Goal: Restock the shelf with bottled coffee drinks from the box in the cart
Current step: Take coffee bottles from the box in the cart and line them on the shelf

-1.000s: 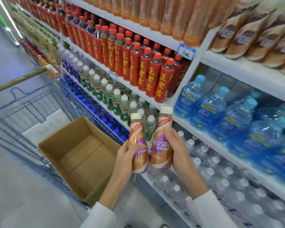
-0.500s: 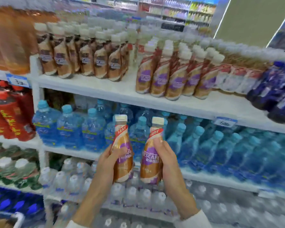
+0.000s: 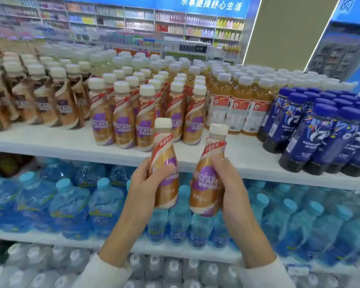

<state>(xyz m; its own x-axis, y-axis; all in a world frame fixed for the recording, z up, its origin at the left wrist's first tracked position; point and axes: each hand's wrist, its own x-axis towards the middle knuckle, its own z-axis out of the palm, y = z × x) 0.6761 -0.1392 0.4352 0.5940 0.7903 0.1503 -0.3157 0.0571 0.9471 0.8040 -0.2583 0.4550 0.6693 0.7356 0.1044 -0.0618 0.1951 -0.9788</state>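
My left hand (image 3: 142, 188) grips one bottled coffee drink (image 3: 165, 163) with a cream cap and purple label, held upright. My right hand (image 3: 232, 190) grips a second coffee bottle (image 3: 208, 179), tilted slightly to the right. Both bottles are raised in front of the white shelf (image 3: 50, 142), just below its front edge. Rows of the same coffee bottles (image 3: 146, 117) stand on that shelf right behind my hands. The cart and its box are out of view.
Brown-label coffee bottles (image 3: 40, 98) stand to the left on the shelf, amber drinks (image 3: 239, 104) and dark blue bottles (image 3: 320, 134) to the right. Blue water bottles (image 3: 71, 204) fill the shelf below, clear ones (image 3: 40, 267) the lowest.
My view has swung from the cart and box up to the coffee shelf. Both hands have lifted their bottles toward the shelf edge and drawn slightly apart.
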